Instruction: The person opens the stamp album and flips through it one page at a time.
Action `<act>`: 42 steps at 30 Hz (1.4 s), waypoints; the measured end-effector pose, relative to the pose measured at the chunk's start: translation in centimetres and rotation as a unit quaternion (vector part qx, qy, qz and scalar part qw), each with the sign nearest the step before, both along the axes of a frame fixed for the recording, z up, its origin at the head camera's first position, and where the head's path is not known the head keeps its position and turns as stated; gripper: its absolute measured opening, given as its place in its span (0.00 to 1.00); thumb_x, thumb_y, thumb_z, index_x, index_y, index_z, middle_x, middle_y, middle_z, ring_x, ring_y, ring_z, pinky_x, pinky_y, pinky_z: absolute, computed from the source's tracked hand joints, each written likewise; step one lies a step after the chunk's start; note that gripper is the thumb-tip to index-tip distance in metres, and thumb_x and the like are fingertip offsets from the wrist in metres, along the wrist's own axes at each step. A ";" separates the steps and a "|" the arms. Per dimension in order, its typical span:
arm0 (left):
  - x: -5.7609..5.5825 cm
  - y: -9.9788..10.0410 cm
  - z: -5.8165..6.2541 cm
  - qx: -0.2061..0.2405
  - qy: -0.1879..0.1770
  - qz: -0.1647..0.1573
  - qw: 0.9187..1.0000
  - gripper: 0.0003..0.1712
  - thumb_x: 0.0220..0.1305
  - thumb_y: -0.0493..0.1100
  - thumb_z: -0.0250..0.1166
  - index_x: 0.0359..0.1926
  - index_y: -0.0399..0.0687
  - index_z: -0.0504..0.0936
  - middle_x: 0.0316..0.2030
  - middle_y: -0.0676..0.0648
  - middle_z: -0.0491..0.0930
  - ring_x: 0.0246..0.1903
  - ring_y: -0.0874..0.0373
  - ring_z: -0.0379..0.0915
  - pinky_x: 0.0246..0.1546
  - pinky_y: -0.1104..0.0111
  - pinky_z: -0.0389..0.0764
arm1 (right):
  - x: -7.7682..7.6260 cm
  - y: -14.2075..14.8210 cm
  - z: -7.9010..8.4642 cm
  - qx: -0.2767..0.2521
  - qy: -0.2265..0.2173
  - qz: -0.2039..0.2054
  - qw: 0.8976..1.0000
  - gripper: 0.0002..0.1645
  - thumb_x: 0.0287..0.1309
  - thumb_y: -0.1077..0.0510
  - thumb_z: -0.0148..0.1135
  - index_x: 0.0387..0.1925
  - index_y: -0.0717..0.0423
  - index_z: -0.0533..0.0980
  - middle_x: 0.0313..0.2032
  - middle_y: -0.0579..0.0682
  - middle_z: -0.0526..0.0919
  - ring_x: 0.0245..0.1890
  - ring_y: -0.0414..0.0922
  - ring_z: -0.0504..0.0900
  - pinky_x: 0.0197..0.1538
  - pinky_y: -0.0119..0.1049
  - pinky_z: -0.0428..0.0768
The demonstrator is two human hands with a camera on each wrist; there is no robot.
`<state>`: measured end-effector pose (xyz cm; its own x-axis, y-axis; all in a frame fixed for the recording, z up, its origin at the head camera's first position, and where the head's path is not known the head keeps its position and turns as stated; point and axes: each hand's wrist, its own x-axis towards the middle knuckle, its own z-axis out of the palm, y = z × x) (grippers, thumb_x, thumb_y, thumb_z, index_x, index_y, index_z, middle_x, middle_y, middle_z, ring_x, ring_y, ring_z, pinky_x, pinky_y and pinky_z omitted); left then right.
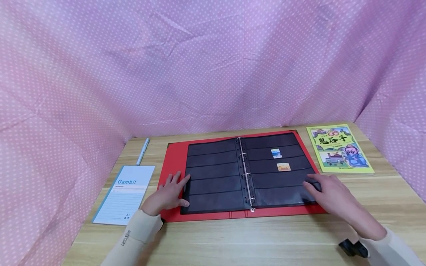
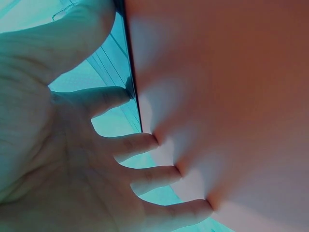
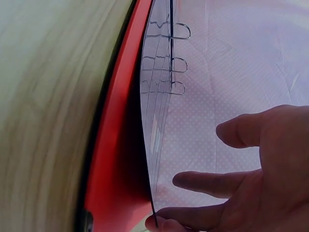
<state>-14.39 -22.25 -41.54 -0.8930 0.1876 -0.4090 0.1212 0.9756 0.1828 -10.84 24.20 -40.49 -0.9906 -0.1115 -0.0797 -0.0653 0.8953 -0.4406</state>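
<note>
A red ring binder (image 1: 174, 159) lies open on the table, with black pocket pages on both sides of its metal rings (image 1: 246, 176). Two small cards sit in the right page (image 1: 273, 194): a blue-and-white card (image 1: 276, 153) and an orange card (image 1: 284, 167). My left hand (image 1: 169, 195) rests with spread fingers on the left cover, thumb and index at the edge of the left page (image 1: 213, 184). At the right page's outer edge is my right hand (image 1: 334, 190), fingers extended. In the right wrist view, a lower fingertip (image 3: 152, 222) touches that edge, which stands off the cover.
Left of the binder lie a pale blue notebook (image 1: 128, 195) and a light blue pen (image 1: 142, 151). A yellow comic-style book (image 1: 339, 147) lies at the right. Pink dotted cloth (image 1: 213, 66) hangs behind the wooden table (image 1: 219, 240).
</note>
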 end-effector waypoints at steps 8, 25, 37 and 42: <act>-0.2 0.0 0.1 -0.002 -0.003 0.001 1.000 0.57 0.46 0.52 0.75 0.73 0.53 0.53 0.71 0.36 0.44 0.67 0.32 0.37 0.56 0.33 0.53 | 0.1 -0.2 0.4 -0.001 0.006 -0.001 1.000 0.34 0.63 0.44 0.55 0.56 0.71 0.71 0.53 0.72 0.72 0.47 0.64 0.67 0.46 0.62 0.71; -0.1 0.1 0.2 0.006 -0.003 0.002 1.000 0.57 0.46 0.52 0.75 0.73 0.52 0.53 0.71 0.36 0.44 0.67 0.32 0.37 0.56 0.33 0.54 | 0.3 -0.2 0.9 -0.022 0.034 -0.001 0.999 0.29 0.65 0.47 0.54 0.56 0.67 0.72 0.53 0.70 0.72 0.50 0.66 0.66 0.49 0.64 0.67; 0.0 0.1 0.3 0.002 -0.009 0.003 1.000 0.57 0.47 0.52 0.75 0.73 0.52 0.52 0.71 0.36 0.43 0.68 0.32 0.36 0.57 0.34 0.53 | 0.6 -0.1 1.1 -0.047 0.063 -0.032 0.996 0.27 0.65 0.45 0.52 0.53 0.62 0.76 0.45 0.66 0.75 0.41 0.58 0.69 0.36 0.51 0.70; 0.0 0.1 0.3 0.005 -0.010 0.004 1.000 0.57 0.47 0.52 0.75 0.74 0.53 0.52 0.71 0.36 0.43 0.68 0.32 0.36 0.57 0.34 0.53 | 0.7 -0.4 1.2 -0.086 0.095 -0.013 0.992 0.23 0.66 0.47 0.52 0.53 0.58 0.76 0.55 0.66 0.72 0.51 0.64 0.68 0.45 0.60 0.69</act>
